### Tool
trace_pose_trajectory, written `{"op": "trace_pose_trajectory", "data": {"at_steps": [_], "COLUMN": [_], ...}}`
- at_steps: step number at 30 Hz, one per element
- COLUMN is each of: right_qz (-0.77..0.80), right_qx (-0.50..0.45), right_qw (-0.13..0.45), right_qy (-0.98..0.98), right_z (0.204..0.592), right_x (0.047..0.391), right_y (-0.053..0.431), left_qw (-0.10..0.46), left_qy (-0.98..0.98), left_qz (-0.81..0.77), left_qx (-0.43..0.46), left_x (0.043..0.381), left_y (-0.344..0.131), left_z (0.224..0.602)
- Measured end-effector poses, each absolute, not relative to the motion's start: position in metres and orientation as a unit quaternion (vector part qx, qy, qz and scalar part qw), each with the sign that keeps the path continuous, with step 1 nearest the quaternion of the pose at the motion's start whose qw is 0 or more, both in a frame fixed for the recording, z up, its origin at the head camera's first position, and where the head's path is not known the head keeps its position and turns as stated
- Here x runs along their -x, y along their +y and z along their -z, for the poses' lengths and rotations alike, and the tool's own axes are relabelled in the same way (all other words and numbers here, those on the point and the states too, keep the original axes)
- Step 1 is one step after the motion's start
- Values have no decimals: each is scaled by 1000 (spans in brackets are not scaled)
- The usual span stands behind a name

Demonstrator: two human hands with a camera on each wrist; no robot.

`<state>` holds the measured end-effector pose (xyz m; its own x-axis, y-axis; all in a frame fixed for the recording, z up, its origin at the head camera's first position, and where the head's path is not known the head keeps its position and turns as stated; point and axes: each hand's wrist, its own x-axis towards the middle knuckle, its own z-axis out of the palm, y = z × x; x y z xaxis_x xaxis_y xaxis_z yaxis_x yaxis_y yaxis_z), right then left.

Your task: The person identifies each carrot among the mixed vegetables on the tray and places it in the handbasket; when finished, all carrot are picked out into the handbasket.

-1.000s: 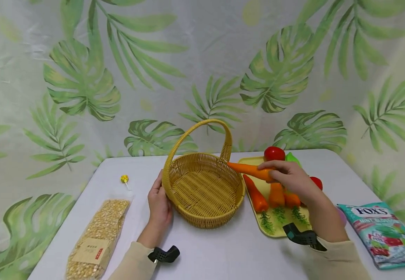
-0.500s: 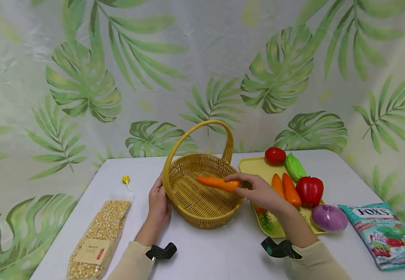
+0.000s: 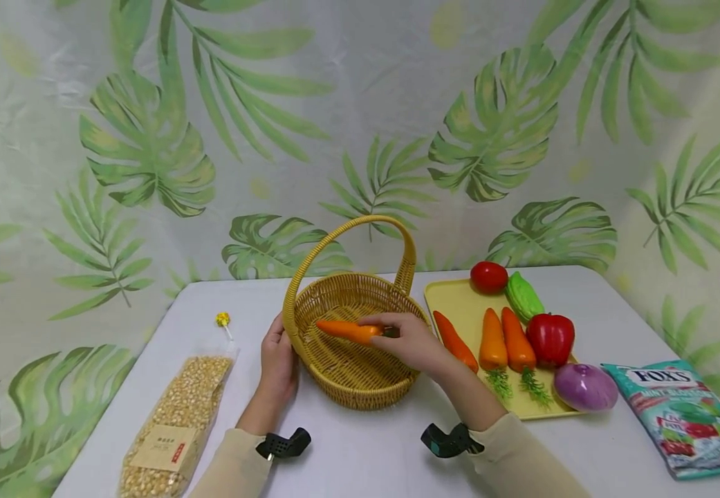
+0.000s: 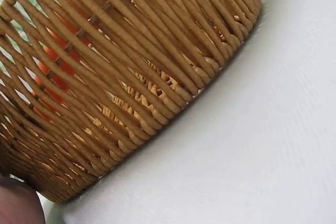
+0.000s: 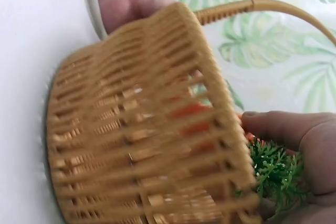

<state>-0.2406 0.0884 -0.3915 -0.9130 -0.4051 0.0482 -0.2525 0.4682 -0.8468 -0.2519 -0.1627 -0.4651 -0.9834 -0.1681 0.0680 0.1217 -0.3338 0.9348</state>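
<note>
My right hand (image 3: 411, 340) grips an orange carrot (image 3: 346, 331) near its leafy end, inside the opening of the wicker basket (image 3: 366, 398). Green leaves (image 5: 275, 174) stick out under the palm in the right wrist view. The carrot's tip points left toward the basket's far-left wall. My left hand (image 3: 279, 356) holds the basket's left side, by the foot of its arched handle; part of its fingers is hidden behind the wall. Through the weave in the left wrist view, the carrot's orange (image 4: 58, 74) shows.
Right of the basket, a yellow tray (image 3: 453, 294) bears several carrots, a tomato (image 3: 489, 277), a green vegetable (image 3: 524, 297), a red pepper (image 3: 551, 339) and a purple onion (image 3: 586, 388). A candy bag (image 3: 686, 418) lies far right. Left are a corn kernel bag (image 3: 176, 422) and a lollipop (image 3: 223, 321).
My right hand has carried the carrot left from above the tray into the basket's opening. The basket has tipped or shifted slightly left, with my left hand staying on its side.
</note>
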Motion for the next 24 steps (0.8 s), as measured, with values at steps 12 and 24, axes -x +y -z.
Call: {"op": "trace_pose_trajectory", "data": {"at_steps": [12, 24], "right_qz": [408, 384], "right_qx": [266, 290], "right_qw": [105, 146], "right_qy": [867, 865], "right_z": [403, 405], "right_x": [247, 243], "right_y": [65, 63], "left_qw": [99, 81], "left_qy": [-585, -608], "left_qz": [805, 790], "left_qx": [-25, -8], "left_x": [252, 251], "left_y": [-165, -167], "left_z": [468, 471]}}
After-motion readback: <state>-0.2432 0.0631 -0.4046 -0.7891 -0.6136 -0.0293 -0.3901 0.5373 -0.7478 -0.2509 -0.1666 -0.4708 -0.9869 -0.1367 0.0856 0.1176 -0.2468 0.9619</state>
